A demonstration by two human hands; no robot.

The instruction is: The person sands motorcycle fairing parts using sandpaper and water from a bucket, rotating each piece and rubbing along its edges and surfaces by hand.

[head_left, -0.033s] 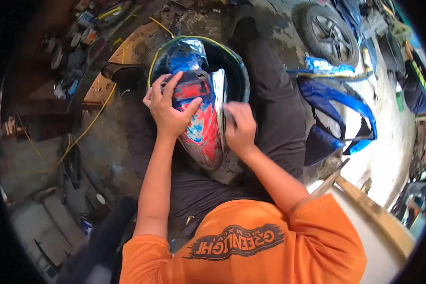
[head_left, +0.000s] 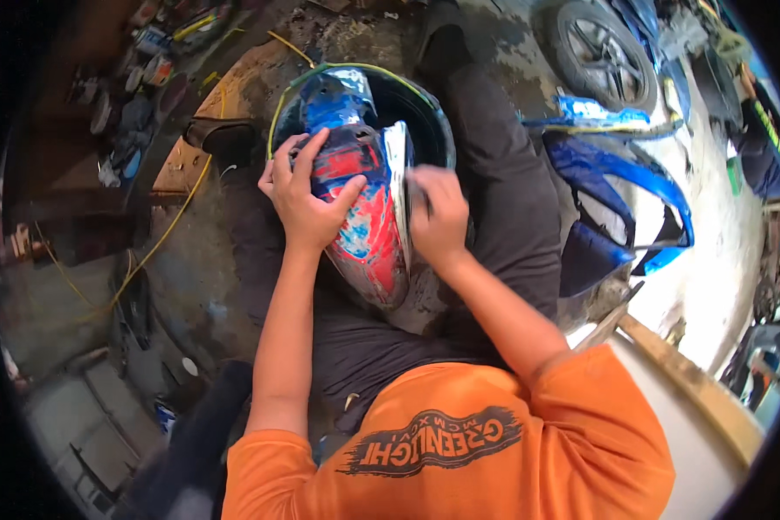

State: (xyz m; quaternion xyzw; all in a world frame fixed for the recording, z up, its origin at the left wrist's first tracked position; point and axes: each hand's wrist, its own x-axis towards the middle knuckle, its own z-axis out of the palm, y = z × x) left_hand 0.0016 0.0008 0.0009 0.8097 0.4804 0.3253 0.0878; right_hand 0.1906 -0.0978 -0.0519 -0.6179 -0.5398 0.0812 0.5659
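Note:
A curved plastic fender (head_left: 368,256), its paint patchy red, blue and white, rests over a dark bucket (head_left: 436,130) with a yellow rim, between my legs. My left hand (head_left: 308,199) grips the fender’s upper left, fingers curled over it and thumb on the red area. My right hand (head_left: 438,217) is blurred beside the pale right edge of the fender, fingers curled; what they hold, if anything, is hidden.
A wheel (head_left: 585,65) and blue plastic body panels (head_left: 667,212) lie to my right. A wooden board (head_left: 685,373) is at lower right. A yellow hose (head_left: 173,217) runs along the left, near cluttered small items (head_left: 130,156). Someone in dark clothing (head_left: 763,160) is at far right.
My right hand has moved slightly up along the fender’s edge. The fender and my left hand appear slightly higher and further left in the picture.

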